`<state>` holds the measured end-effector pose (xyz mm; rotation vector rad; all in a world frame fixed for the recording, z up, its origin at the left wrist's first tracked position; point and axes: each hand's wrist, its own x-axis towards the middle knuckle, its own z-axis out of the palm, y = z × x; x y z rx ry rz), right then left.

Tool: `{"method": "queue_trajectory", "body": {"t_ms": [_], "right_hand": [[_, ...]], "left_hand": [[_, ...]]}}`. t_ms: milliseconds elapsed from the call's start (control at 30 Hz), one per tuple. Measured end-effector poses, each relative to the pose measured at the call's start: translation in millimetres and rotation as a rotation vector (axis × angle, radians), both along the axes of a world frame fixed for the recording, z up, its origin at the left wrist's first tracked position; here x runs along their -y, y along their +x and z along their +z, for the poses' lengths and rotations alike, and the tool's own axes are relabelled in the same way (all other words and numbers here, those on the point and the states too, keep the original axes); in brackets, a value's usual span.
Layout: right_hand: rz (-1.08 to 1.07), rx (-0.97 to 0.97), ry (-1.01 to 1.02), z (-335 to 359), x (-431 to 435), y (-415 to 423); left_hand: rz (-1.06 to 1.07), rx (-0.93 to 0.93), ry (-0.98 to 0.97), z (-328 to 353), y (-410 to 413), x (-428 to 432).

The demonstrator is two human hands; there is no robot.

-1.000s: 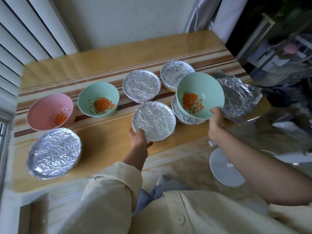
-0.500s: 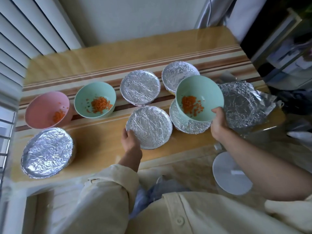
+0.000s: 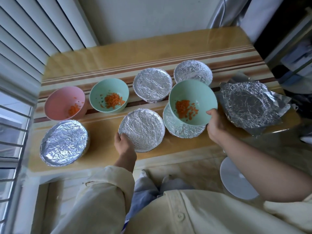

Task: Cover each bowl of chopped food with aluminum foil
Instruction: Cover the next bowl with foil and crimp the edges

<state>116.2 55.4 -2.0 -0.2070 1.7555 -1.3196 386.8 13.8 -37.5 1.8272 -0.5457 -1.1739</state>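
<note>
Left hand [image 3: 125,146] gripping a foil-covered bowl [image 3: 141,130], right hand [image 3: 213,126] gripping the uncovered green bowl [image 3: 194,92], we likely need the foil sheet [image 3: 249,105] next.

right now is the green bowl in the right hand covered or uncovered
Uncovered: the mint-green bowl held by the right hand shows bare chopped orange food, no cover.

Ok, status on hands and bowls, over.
Left hand grips foil-covered bowl. Right hand holds uncovered green bowl over second covered bowl. Crumpled foil sheet beside it, nothing blocking.
</note>
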Motion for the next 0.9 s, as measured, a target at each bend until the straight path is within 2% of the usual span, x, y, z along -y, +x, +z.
{"method": "queue_trajectory", "body": {"t_ms": [400, 700, 900], "right_hand": [[0.112, 0.026, 0.064, -5.0, 20.0, 64.5], [0.109, 0.045, 0.125, -5.7, 21.3, 100.9], [0.057, 0.037, 0.073, -4.9, 14.4, 110.0]], "left_hand": [[0.161, -0.044, -0.008, 0.0, 63.9, 0.2], [0.174, -0.028, 0.065, -1.7, 99.2, 3.8], [0.133, -0.067, 0.111, 0.6, 106.5, -1.4]]}}
